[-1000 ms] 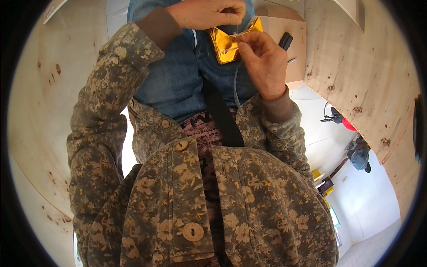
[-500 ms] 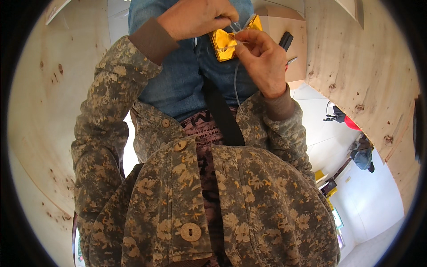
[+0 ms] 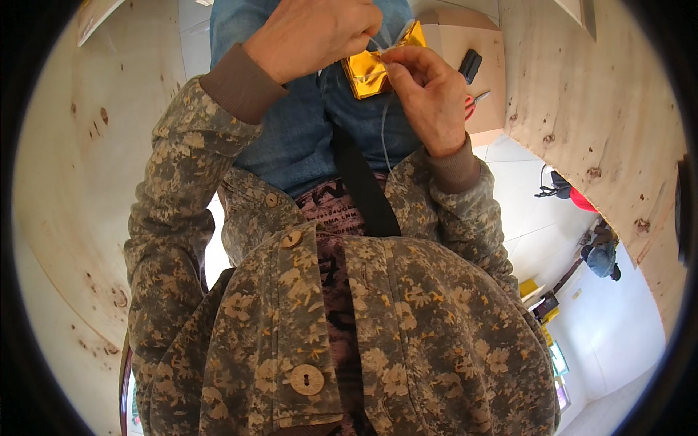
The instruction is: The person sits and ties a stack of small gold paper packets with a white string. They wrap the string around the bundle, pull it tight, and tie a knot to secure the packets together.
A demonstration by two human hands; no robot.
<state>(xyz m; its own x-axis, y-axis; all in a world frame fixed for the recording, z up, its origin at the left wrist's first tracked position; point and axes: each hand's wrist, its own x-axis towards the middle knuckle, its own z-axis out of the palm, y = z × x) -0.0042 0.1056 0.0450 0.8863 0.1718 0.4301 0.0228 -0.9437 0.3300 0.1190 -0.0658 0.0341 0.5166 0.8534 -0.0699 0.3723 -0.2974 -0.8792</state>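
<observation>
A bundle of shiny gold foil sheets [image 3: 366, 75] rests on my jeans-covered thighs, its middle drawn in by a thin whitish string [image 3: 384, 134]. One loose length of that string hangs down toward my jacket. My left hand [image 3: 314, 38] is closed just left of and above the bundle, with a strand running from its fingers to the bundle's middle. Thumb and forefinger of my right hand [image 3: 430, 96] pinch the string against the bundle's right side, covering part of the foil and any knot there.
Beyond my right hand is a cardboard box [image 3: 483, 76] bearing a black object [image 3: 470, 65] and red-handled scissors [image 3: 472, 104]. Plywood panels [image 3: 582, 123] rise on both sides. Another person [image 3: 601, 254] is far off at the right.
My left hand has drawn slightly left, away from the bundle, pulling the strand out. The right hand keeps its pinch beside the foil. The view has shifted a little.
</observation>
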